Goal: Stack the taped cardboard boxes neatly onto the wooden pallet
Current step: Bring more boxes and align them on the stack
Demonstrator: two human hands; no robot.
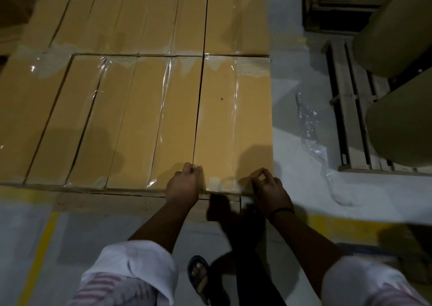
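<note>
Left of the end box (pixel 233 118), a yellow floor line (pixel 39 247) ran toward the wooden pallet (pixel 105 202), whose bare front board showed below the near row of taped boxes. The neighbouring box (pixel 152 118) lay flush against the end box's left side, with only a thin dark seam between them.

The left hand (pixel 184 181) sat at the near-left corner of the end box, right at that seam. Its grip was narrow, with fingers curled over the near top edge and fingertips at the gap.

The end box lay flat on the pallet as the rightmost of the near row. Its long axis ran straight away from the person, and its taped near end faced both hands.

The right hand (pixel 268 184) was at the near-right corner of the end box, fingers bent on the top face. I could not tell whether its grip held the cardboard or the tape, or merely touched it.

Both hands were equally near, one at each near corner, so the box lay directly ahead of them. Any squaring push would likely run along its length.

Right of the end box, crumpled plastic wrap (pixel 311 137) lay on the floor. Further right stood a second pallet (pixel 350 118) carrying large paper rolls (pixel 397 25).
</note>
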